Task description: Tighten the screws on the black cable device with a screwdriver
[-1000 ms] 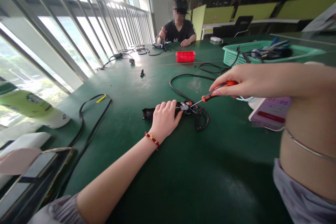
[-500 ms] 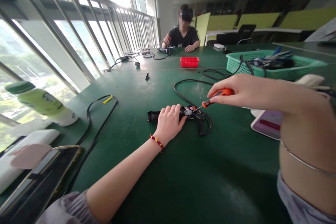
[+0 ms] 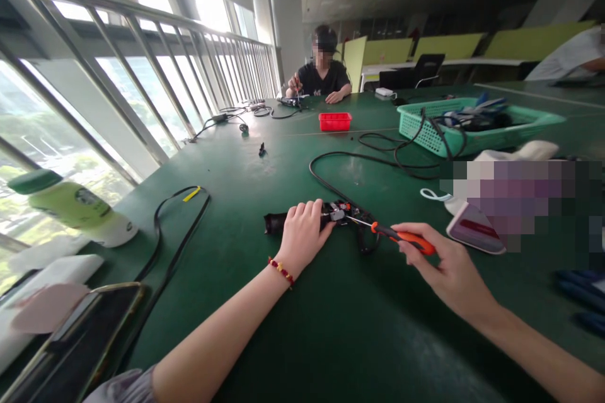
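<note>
now at mid-frame the left hand (image 3: 302, 233) clamps the black device (image 3: 326, 215); right hand (image 3: 442, 264) grips the screwdriver (image 3: 394, 234), whose shallow-angled tip could slip into wiring.

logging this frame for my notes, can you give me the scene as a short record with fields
left hand: left hand presses down on the black device
right hand: right hand grips the orange-handled screwdriver, tip at the device's open wiring
surface: green table
nearby: black cable, green basket, red tray, phone
others: a person seated at the far end
</note>
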{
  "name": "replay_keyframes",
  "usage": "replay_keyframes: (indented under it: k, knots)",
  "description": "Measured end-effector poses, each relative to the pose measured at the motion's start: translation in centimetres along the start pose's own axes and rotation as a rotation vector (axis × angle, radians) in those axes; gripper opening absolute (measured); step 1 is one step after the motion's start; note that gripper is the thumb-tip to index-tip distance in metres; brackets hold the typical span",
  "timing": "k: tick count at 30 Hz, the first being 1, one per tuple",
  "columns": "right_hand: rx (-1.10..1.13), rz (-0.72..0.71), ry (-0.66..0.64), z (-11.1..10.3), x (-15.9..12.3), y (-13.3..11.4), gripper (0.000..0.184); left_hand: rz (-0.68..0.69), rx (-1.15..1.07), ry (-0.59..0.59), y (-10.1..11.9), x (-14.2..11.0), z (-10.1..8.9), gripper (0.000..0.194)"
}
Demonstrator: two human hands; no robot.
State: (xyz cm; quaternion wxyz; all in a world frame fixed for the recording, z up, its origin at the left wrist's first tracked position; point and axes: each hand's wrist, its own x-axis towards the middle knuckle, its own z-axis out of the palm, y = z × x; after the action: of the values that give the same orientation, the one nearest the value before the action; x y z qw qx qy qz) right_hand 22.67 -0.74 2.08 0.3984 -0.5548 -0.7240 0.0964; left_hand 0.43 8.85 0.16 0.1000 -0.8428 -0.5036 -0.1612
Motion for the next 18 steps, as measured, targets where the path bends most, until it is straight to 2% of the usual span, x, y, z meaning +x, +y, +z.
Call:
replay_keyframes:
  k: [4, 6, 8, 10, 13, 18]
  knots:
    - [-0.128, -0.239, 0.234, 0.2, -1.2, 0.7, 0.012, -0.015, -0.019, -0.007, 0.0, -0.1, -0.2, 0.038]
    - [-0.155, -0.348, 0.261, 0.1, -1.3, 0.7, 0.013, -0.029, -0.032, -0.001, 0.0, -0.2, -0.3, 0.037]
    - [-0.137, -0.387, 0.244, 0.0, -1.4, 0.7, 0.015, -0.042, -0.044, 0.007, 0.1, -0.3, -0.4, 0.036]
    - [-0.109, -0.360, 0.213, 0.0, -1.5, 0.6, 0.016, -0.055, -0.050, 0.015, 0.2, -0.3, -0.5, 0.036]
    - [-0.068, -0.241, 0.174, 0.1, -1.8, 0.9, 0.015, -0.066, -0.043, 0.026, 0.4, -0.3, -0.5, 0.036]
    - [0.017, -0.076, 0.190, 0.5, -2.0, 1.7, 0.013, -0.070, -0.043, 0.024, 0.5, -0.3, -0.4, 0.033]
